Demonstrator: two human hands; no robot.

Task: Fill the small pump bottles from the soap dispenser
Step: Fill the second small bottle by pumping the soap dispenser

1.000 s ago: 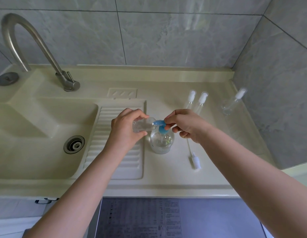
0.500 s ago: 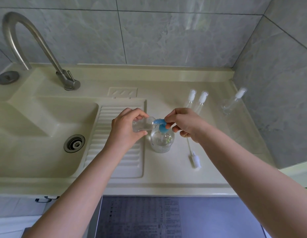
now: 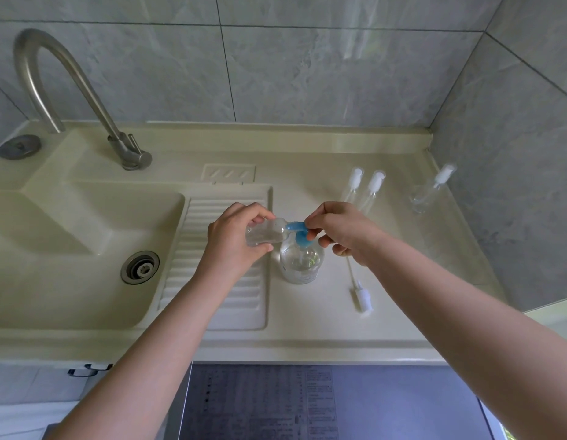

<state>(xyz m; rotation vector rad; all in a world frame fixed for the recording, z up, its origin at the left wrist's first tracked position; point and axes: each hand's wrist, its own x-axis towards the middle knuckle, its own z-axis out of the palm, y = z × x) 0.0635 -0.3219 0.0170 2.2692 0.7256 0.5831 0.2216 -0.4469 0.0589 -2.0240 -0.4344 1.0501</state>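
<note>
From my seat, the soap dispenser (image 3: 302,265) stood mid-counter (image 3: 307,322). At its five o'clock a loose pump stem (image 3: 360,292) lay in the way; at one o'clock two capped small bottles (image 3: 364,192) blocked the back, a third bottle (image 3: 429,193) toward two. The six o'clock front strip lay open.

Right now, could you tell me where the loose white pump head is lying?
The loose white pump head lies flat on the counter, right of the soap dispenser, under the right hand.
</note>
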